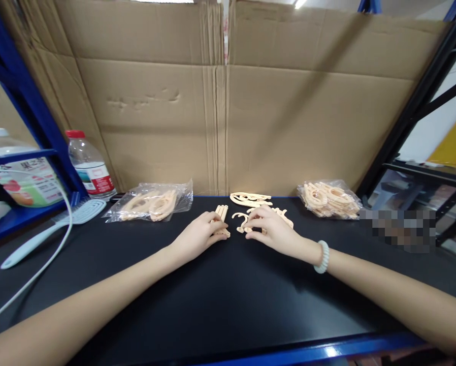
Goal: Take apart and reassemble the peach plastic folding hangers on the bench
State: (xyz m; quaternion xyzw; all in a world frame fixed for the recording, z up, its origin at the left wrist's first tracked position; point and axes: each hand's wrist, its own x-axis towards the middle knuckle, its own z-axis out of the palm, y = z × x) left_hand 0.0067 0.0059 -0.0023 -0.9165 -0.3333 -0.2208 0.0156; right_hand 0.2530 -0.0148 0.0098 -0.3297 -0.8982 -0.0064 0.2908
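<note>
A person's left hand (197, 235) closes its fingers on a bundle of slim cream sticks (222, 211) at a black bench (228, 305), just left of a cream hook-shaped piece (245, 222). The right hand (273, 231) bends its fingers at the hook's right; whether they grip cannot be told. A clear plastic bag (184, 194) lies well left.

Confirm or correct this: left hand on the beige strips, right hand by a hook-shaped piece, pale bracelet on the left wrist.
One thing is wrong: the head view shows the pale bracelet on the right wrist. The left hand is on the beige strips and the right hand is by a hook-shaped piece.
</note>
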